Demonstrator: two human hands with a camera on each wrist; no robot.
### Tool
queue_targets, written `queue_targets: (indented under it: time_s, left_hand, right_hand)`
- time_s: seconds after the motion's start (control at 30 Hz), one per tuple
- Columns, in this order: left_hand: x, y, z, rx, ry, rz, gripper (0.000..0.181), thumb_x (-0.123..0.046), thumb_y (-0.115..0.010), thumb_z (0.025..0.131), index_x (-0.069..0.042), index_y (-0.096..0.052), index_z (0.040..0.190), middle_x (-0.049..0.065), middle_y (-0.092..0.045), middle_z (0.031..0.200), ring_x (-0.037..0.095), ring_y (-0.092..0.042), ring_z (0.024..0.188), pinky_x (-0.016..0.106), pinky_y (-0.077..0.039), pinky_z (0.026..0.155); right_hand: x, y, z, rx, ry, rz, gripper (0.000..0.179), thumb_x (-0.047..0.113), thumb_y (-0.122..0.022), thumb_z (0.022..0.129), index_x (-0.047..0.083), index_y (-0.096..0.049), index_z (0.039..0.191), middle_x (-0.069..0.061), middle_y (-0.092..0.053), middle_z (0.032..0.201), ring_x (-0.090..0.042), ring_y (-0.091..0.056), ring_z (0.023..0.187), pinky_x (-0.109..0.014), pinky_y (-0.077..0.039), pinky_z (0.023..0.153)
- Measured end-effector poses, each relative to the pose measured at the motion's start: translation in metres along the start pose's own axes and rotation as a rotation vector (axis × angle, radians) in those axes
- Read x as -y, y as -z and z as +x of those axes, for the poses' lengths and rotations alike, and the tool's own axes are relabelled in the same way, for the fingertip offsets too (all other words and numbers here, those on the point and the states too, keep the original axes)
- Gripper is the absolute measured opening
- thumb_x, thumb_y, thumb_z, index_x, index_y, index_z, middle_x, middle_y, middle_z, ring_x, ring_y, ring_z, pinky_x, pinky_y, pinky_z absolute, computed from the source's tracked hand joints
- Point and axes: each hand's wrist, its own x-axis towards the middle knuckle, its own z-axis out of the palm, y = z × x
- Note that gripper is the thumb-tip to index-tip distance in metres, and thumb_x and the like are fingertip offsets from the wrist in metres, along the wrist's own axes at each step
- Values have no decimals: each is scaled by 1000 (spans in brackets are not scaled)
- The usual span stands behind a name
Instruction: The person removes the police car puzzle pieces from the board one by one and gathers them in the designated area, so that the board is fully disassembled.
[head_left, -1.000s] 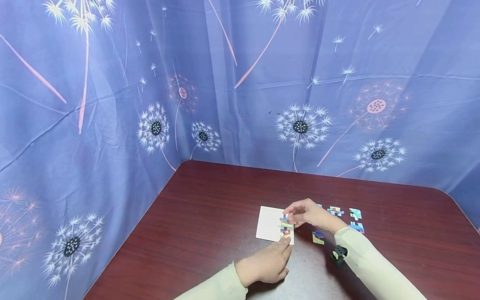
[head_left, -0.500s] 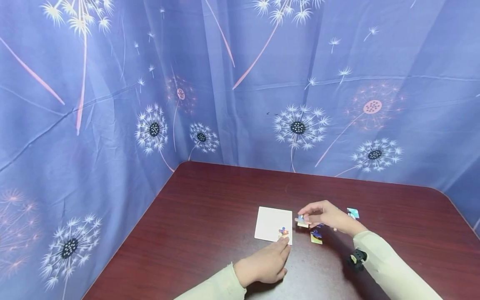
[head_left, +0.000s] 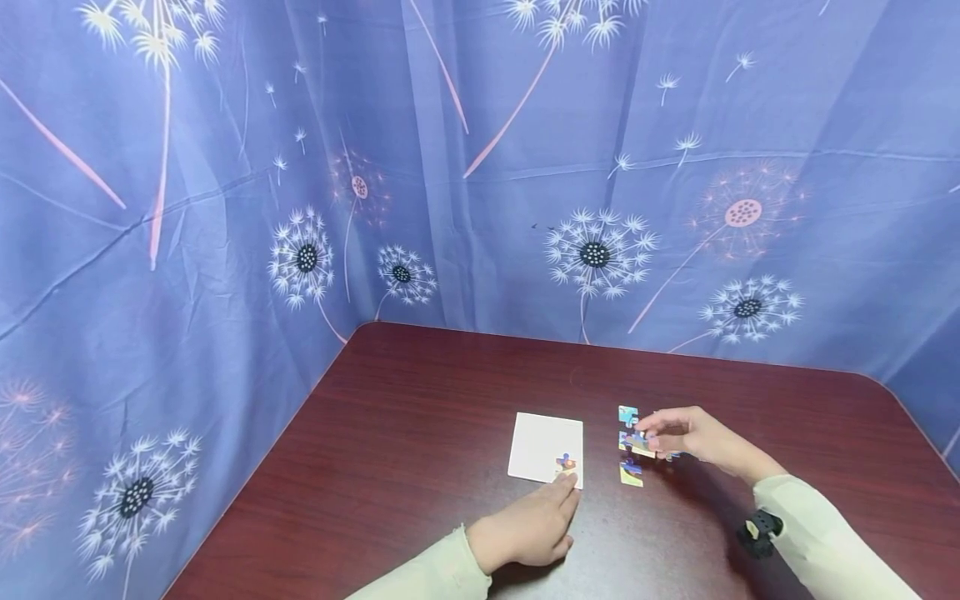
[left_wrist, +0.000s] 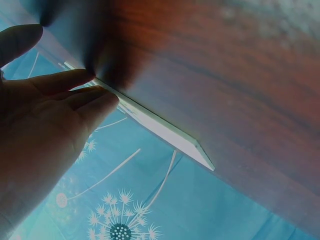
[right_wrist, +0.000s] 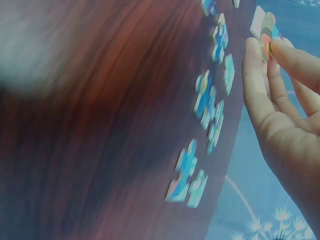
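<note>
A white square puzzle board point(head_left: 536, 442) lies on the table, with one jigsaw piece point(head_left: 566, 463) in its near right corner. The straight fingers of my left hand point(head_left: 534, 523) rest at that corner, partly over the piece. To the right of the board, my right hand point(head_left: 697, 437) pinches another jigsaw piece point(right_wrist: 265, 30) between thumb and fingertips. In the right wrist view this piece is up off the table. From the head it overlaps the loose pieces lying there, such as the one at the far end point(head_left: 627, 415) and the yellow-and-blue one point(head_left: 632, 473) nearest me.
More loose jigsaw pieces point(right_wrist: 186, 165) lie scattered on the dark red table point(head_left: 420, 417), several of them hidden by my right hand in the head view. A blue dandelion-print curtain point(head_left: 480, 208) hangs along the table's back and left edges.
My right hand has lifted a jigsaw piece from the board's right side and carried it rightward to the loose pieces. My left hand stays at the board's corner.
</note>
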Motion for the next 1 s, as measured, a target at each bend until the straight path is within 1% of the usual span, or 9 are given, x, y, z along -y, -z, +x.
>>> queue_targets:
  time_s: [0.2,0.43,0.63,0.9,1.0]
  left_hand:
    - [0,0,0,4,5,-13,58,-37,-54,95,2,-48,138,19,-42,146,25,-37,137,25,-28,112]
    - [0,-1,0,17,13,-9,58,-37,-52,95,1,-47,139,18,-40,147,24,-35,138,25,-28,113]
    - [-1,0,0,14,17,-20,59,-37,-53,95,2,-47,139,19,-40,147,24,-35,138,25,-28,113]
    - [-1,0,0,14,18,-35,58,-37,-53,95,2,-47,138,19,-40,147,24,-35,138,25,-28,112]
    - [-1,-1,0,13,22,-43,58,-37,-53,95,1,-47,139,18,-40,147,24,-35,138,25,-29,112]
  right_hand:
    - [-8,6,-16,7,-13,43,38,7,-63,92,-16,-54,121,-17,-64,101,-15,-66,86,-39,-57,77]
    - [-16,8,-28,30,-62,71,36,7,-62,93,-16,-55,119,-15,-66,100,-15,-66,86,-37,-58,76]
    - [-23,8,-35,41,-79,72,35,8,-63,92,-16,-57,117,-16,-67,104,-14,-66,88,-36,-58,76]
    - [-31,5,-38,40,-58,66,31,3,-63,91,-18,-57,113,-16,-68,100,-11,-66,86,-31,-57,74]
    - [-31,3,-37,28,-55,53,28,0,-61,90,-18,-58,111,-20,-68,98,-12,-66,84,-31,-58,72]
